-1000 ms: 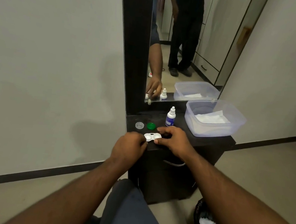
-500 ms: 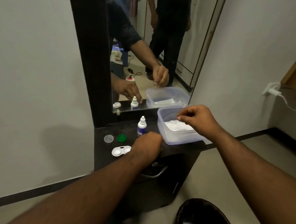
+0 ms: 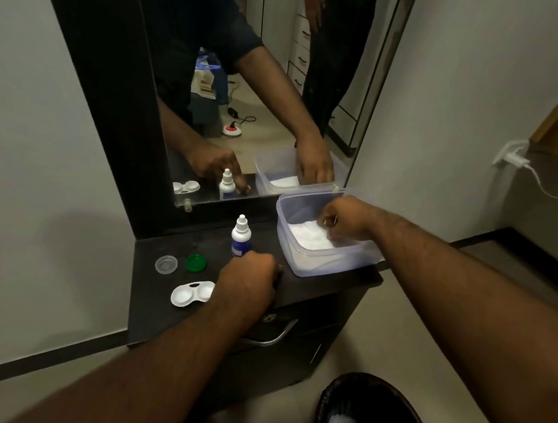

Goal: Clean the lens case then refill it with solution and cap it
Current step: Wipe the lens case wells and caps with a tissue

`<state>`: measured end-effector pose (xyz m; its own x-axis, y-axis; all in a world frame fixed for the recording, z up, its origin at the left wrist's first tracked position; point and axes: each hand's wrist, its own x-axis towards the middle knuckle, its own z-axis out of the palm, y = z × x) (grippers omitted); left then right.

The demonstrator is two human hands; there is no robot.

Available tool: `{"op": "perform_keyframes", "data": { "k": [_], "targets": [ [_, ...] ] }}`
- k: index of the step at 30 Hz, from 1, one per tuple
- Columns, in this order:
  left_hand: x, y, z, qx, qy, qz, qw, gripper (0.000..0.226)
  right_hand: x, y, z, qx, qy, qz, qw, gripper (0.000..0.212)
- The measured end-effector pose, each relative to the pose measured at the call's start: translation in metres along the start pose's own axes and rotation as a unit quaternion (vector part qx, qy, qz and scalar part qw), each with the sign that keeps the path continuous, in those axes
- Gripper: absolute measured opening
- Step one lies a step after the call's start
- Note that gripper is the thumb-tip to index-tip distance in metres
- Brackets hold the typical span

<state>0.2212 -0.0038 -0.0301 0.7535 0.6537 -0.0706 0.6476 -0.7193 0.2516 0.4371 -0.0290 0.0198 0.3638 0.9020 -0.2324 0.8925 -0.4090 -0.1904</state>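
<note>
Lens case (image 3: 193,293) lies open just beside the left hand (image 3: 246,283).

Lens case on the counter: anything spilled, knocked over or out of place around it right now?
Nothing stands out. The lens case lies open and flat, its clear cap and green cap set apart behind it, the solution bottle upright and capped. The right hand reaches into the tissue tub. No spill is visible.

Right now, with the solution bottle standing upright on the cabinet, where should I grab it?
Pinch the solution bottle around its wider blue-labelled body, not the narrow white nozzle cap. Come from the front left, probably: it stands upright, the tissue container crowds its right, and the left hand sits just in front.
</note>
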Motion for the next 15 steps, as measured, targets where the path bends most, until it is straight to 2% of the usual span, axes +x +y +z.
{"op": "perform_keyframes", "data": {
  "k": [6,12,15],
  "targets": [
    [0.0014,0.0036,-0.0041,0.013,0.007,0.008,1.0,0.029,0.0056,0.0072,0.0005,0.057,0.005,-0.008,0.998,0.019],
    [-0.0012,0.0066,-0.0069,0.013,-0.013,0.002,1.0,0.03,0.0068,0.0067,0.0026,0.076,0.029,-0.015,0.997,0.029],
    [-0.0029,0.0098,-0.0086,0.019,-0.029,0.001,0.999,0.029,0.0072,0.0056,0.002,0.083,0.021,-0.002,0.996,0.026]
  ]
}}
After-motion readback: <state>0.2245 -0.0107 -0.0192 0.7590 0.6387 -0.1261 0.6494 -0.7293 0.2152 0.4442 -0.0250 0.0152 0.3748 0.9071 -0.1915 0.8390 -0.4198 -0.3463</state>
